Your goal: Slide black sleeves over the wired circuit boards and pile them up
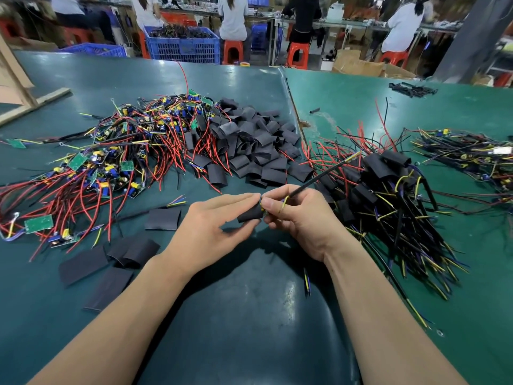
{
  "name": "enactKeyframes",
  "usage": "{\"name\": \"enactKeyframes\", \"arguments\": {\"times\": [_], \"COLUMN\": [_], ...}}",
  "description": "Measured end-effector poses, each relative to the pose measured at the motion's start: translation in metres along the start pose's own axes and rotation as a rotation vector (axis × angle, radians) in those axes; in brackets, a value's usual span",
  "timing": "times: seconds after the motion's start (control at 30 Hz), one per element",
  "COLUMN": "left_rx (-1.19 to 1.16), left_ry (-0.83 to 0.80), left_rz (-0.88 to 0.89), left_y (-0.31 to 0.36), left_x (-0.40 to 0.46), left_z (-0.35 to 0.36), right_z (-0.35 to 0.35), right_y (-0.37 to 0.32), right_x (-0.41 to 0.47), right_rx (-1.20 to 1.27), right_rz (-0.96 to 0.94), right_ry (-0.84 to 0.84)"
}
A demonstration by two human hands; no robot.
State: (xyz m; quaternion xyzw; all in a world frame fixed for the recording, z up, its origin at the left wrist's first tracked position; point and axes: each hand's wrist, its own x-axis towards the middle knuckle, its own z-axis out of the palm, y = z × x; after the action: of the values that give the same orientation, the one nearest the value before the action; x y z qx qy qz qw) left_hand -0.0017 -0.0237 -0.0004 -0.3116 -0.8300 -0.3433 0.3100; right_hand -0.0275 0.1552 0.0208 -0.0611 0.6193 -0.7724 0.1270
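**Black sleeve half on, both hands pinching at centre**

Black heat-shrink sleeve (250, 214) sits between my two hands above the dark green counter (249, 315). My left hand (211, 226) comes in from the lower left, palm turned inward, its grip closed lightly on the sleeve with thumb below and fingers laid along the top. My right hand (298, 218) meets it from the right, fingers curled, pinching the small wired circuit board (263, 211) at the sleeve's mouth; its black cable (319, 176) runs up and right out of that grip, ending in yellow-tipped strands.

Around the hands: a big tangle of bare green boards with red and black wires (111, 157) lies to the left, a heap of loose black sleeves (255, 145) behind centre, and a few flat sleeves (108, 262) near my left forearm. On the right, just beside my right hand, is the pile of sleeved boards with dark cables (388, 195). Nothing lies between my hands and that pile.

Only a sliver of board shows at the sleeve's right end; how far it is inside I cannot tell.
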Motion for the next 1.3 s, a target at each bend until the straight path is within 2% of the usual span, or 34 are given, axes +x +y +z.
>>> {"name": "enactKeyframes", "arguments": {"times": [0.1,0.27,0.4,0.67,0.9,1.17,1.3], "left_rx": [0.015,-0.020,-0.018,0.011,-0.046,-0.076,-0.077], "left_ry": [0.004,0.068,0.131,0.123,0.150,0.180,0.136], "left_rz": [0.005,-0.169,-0.205,-0.178,-0.217,-0.169,-0.114], "left_y": [-0.0007,-0.0041,-0.0068,-0.0026,-0.0045,-0.0068,-0.0080], "left_x": [-0.0007,0.0033,0.0014,0.0011,0.0015,0.0018,0.0010], "left_z": [0.0012,-0.0045,-0.0073,-0.0043,-0.0062,-0.0055,-0.0049], "right_z": [0.0019,0.0001,-0.0022,0.0016,-0.0034,-0.0022,0.0024], "right_y": [0.0014,0.0001,0.0001,0.0021,-0.0034,-0.0028,-0.0005], "right_x": [0.0006,0.0021,0.0026,0.0022,0.0020,0.0015,-0.0032], "right_rx": [0.003,0.110,0.147,0.070,0.184,0.202,0.018], "right_rz": [-0.024,-0.044,-0.034,-0.059,-0.046,-0.008,0.093], "right_ry": [0.011,0.017,0.035,0.000,0.024,-0.003,-0.070]}}
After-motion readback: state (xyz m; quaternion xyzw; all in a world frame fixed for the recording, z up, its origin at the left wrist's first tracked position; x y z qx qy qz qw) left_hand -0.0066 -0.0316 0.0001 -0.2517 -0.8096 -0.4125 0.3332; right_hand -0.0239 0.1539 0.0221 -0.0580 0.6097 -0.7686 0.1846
